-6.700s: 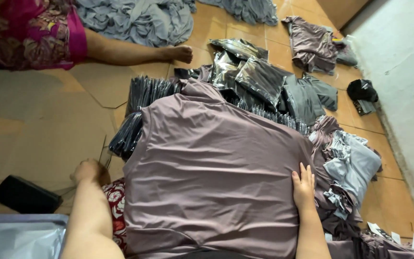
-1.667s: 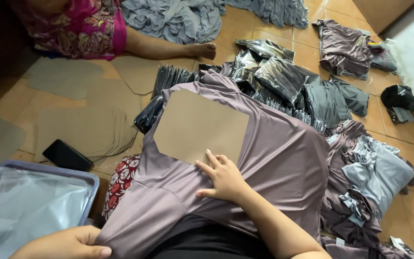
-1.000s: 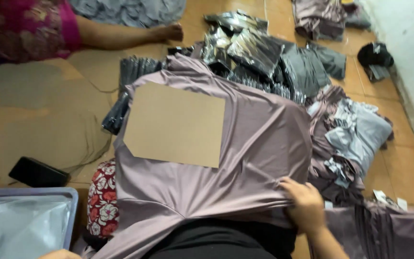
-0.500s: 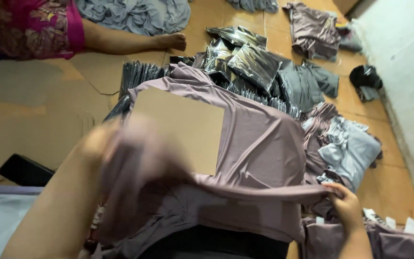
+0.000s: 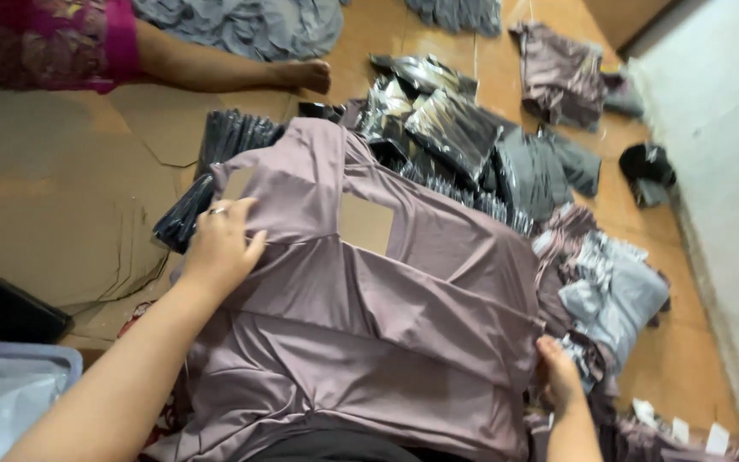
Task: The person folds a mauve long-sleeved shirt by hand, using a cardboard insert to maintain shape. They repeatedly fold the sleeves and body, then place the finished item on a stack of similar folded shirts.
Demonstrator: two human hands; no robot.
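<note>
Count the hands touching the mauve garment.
2. The left hand lies flat on the mauve garment near its upper left, beside the cardboard sheet. The right hand grips the garment's right edge. No others show; folds may hide some.

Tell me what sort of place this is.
Probably a home garment-packing spot on a tiled floor: the left hand presses a mauve shirt folded over a cardboard sheet, beside shirts packed in plastic bags and loose garment piles.

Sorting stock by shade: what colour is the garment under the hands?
Dusty mauve garment, plain, clearest in the head view.
</note>
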